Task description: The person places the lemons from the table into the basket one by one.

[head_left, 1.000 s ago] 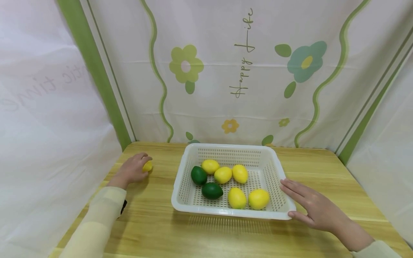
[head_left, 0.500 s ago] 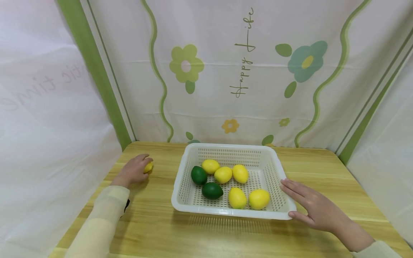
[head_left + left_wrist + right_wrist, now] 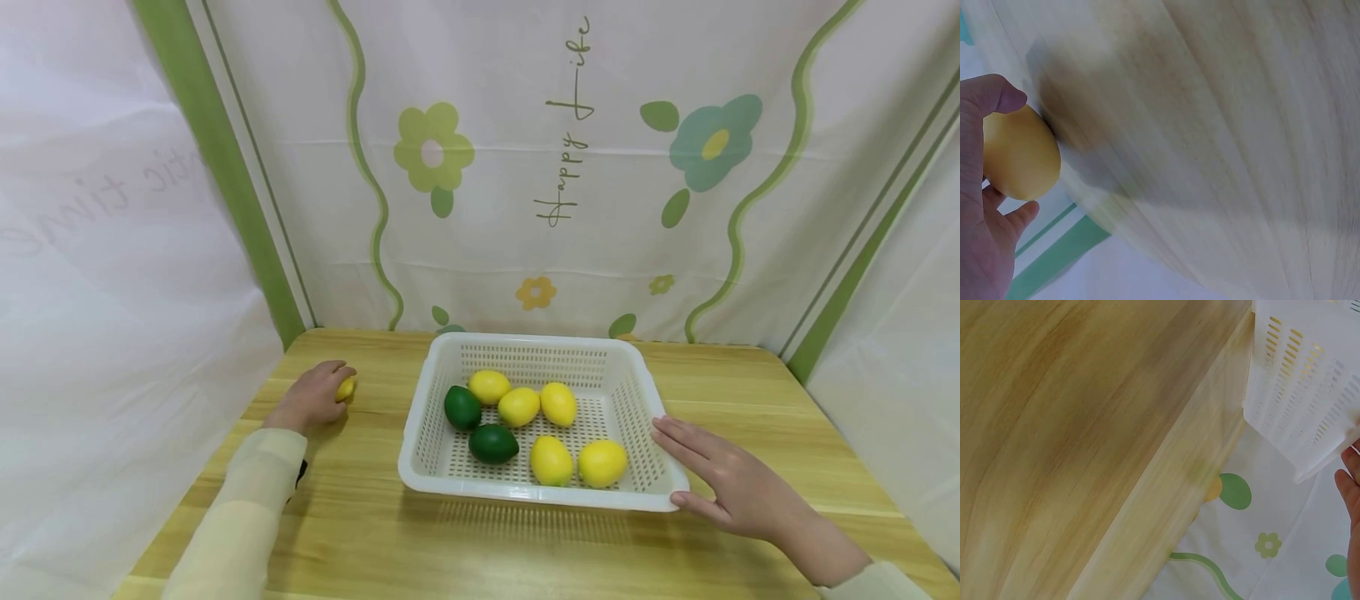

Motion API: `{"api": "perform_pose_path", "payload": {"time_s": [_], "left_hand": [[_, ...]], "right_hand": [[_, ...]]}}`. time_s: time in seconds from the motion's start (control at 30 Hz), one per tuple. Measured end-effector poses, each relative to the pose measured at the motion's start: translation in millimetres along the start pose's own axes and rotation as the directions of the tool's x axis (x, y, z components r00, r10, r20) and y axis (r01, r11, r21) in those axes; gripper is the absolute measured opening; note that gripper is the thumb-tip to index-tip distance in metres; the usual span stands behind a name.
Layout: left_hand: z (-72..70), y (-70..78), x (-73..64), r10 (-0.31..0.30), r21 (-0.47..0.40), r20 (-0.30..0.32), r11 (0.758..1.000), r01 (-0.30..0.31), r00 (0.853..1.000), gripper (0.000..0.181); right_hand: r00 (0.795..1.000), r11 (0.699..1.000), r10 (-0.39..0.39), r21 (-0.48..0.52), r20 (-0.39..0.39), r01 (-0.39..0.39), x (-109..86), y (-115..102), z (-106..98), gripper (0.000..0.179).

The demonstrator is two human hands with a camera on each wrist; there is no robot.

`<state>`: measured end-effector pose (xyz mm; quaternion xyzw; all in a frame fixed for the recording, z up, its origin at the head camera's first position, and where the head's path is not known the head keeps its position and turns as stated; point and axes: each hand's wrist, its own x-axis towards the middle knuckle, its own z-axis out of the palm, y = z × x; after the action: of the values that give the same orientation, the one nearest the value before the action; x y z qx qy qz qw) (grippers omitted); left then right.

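At the table's left side my left hand has its thumb and fingers curled round a lemon. The left wrist view shows the smooth yellow lemon between the thumb on one side and fingertips on the other, close to the tabletop. My right hand rests on the right rim of a white plastic basket, its fingers straight along the rim and the thumb at the front corner. Several yellow lemons lie in the basket, beside two dark green lemon-shaped fruits at its left.
The basket stands mid-table on a light wooden table. A white curtain with printed flowers hangs along the back edge, and more white cloth closes off both sides.
My left hand and forearm have shifted slightly, the sleeve moving a little right, with the lemon still at the fingers. The right hand and the basket have stayed put.
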<state>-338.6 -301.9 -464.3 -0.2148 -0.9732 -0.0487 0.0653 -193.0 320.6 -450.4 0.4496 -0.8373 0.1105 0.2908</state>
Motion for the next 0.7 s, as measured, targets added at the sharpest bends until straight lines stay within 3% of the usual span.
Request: {"api": "perform_pose_path", "payload": {"time_s": [0.33, 0.7], "left_hand": [[-0.1, 0.7, -0.1, -0.014, -0.012, 0.015, 1.0, 0.015, 1.0, 0.053], [-0.1, -0.6, 2.2, 0.01, 0.001, 0.008, 1.0, -0.01, 1.0, 0.047]], "right_hand": [[1.0, 1.0, -0.007, 0.002, -0.002, 0.007, 0.8, 0.0, -0.2, 0.068], [1.0, 1.0, -0.011, -0.002, 0.001, 0.011, 1.1, 0.3, -0.2, 0.068]]}}
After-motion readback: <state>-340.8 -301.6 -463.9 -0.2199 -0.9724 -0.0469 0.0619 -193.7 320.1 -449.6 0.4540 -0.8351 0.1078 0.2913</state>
